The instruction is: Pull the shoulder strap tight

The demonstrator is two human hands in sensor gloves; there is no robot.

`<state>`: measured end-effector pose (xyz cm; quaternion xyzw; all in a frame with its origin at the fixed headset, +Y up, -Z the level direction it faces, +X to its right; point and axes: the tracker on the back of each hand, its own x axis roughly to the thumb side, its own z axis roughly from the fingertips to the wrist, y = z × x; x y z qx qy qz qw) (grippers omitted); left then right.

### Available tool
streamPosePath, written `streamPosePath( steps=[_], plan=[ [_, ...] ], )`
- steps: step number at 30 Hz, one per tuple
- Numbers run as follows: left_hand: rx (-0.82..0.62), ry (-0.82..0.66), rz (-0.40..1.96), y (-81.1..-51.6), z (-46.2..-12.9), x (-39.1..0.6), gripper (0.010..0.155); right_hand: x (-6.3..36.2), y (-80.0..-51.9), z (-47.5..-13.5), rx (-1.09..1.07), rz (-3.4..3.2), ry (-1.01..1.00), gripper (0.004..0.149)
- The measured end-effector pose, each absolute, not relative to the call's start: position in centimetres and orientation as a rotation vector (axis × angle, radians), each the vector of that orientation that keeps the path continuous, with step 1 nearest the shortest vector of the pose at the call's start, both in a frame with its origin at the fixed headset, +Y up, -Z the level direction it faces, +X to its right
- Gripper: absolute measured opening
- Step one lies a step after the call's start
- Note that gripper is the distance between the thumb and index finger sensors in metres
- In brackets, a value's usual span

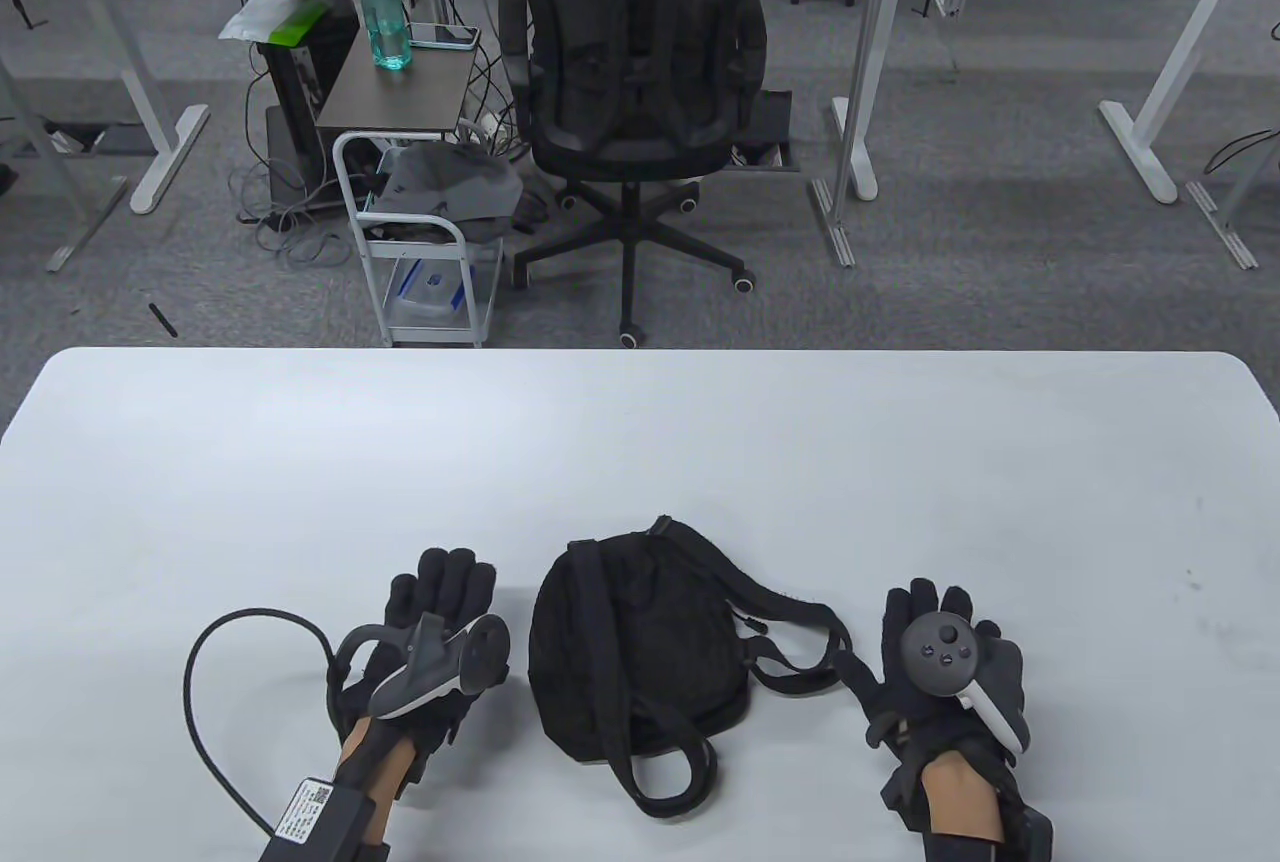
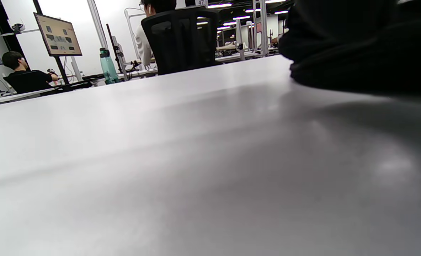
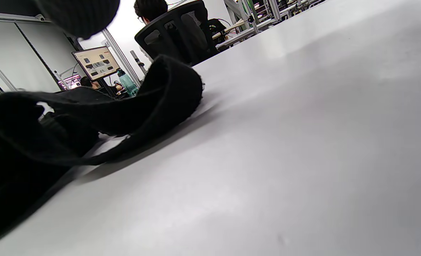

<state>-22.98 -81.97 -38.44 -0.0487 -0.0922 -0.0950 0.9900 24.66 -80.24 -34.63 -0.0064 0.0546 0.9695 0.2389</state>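
Observation:
A small black backpack (image 1: 640,647) lies flat near the front of the white table (image 1: 640,442). One shoulder strap (image 1: 605,662) runs down its left side and loops at the bottom. The other strap (image 1: 800,617) trails off to the right. My left hand (image 1: 440,602) rests flat on the table left of the bag, fingers straight, holding nothing. My right hand (image 1: 935,617) lies flat to the right, its thumb side beside the right strap's end. In the right wrist view the strap loop (image 3: 160,96) lies at left. The left wrist view shows the bag (image 2: 360,46) at top right.
A black cable (image 1: 215,702) arcs from my left wrist over the table. Beyond the far edge stand an office chair (image 1: 640,52), a white cart (image 1: 425,242) and a side table with a green bottle (image 1: 380,2). A person sits at a desk (image 2: 22,76) in the background.

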Motion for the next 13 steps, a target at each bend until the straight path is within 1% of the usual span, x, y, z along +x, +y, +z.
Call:
streamPosePath(
  steps=[13],
  plan=[
    [-0.121,-0.193,-0.192,-81.95,-37.98,-22.87,0.101,24.11,-80.03,-34.34,0.017,2.630,0.142,0.092]
  ],
)
